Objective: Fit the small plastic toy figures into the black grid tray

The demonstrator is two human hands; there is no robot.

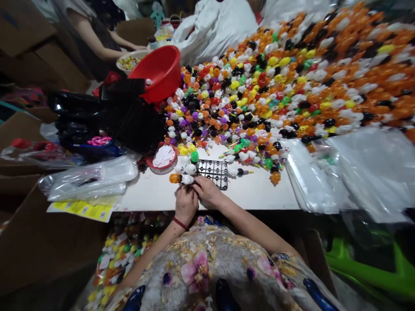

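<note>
At the front of the white table, my left hand (187, 202), with a dark red bead bracelet at the wrist, is closed with its fingertips together. My right hand (206, 190) meets it, fingers pinched; whatever is between the fingers is hidden. Just beyond the fingertips lie a white figure head (187, 179) and an orange one (175, 178). A black plastic grid rack (212, 163) lies beyond my right hand, partly covered by it. More white heads (189, 168) and a green one (194, 156) sit at its left side. A white-and-black figure (234, 172) lies to its right.
A large heap of colourful plastic figures (259, 86) covers the back and right. A red basket of paper slips (164, 156) and a red basin (158, 71) stand left. Clear bags lie left (94, 177) and right (369, 168). Another person's arm (97, 45) reaches toward a bowl.
</note>
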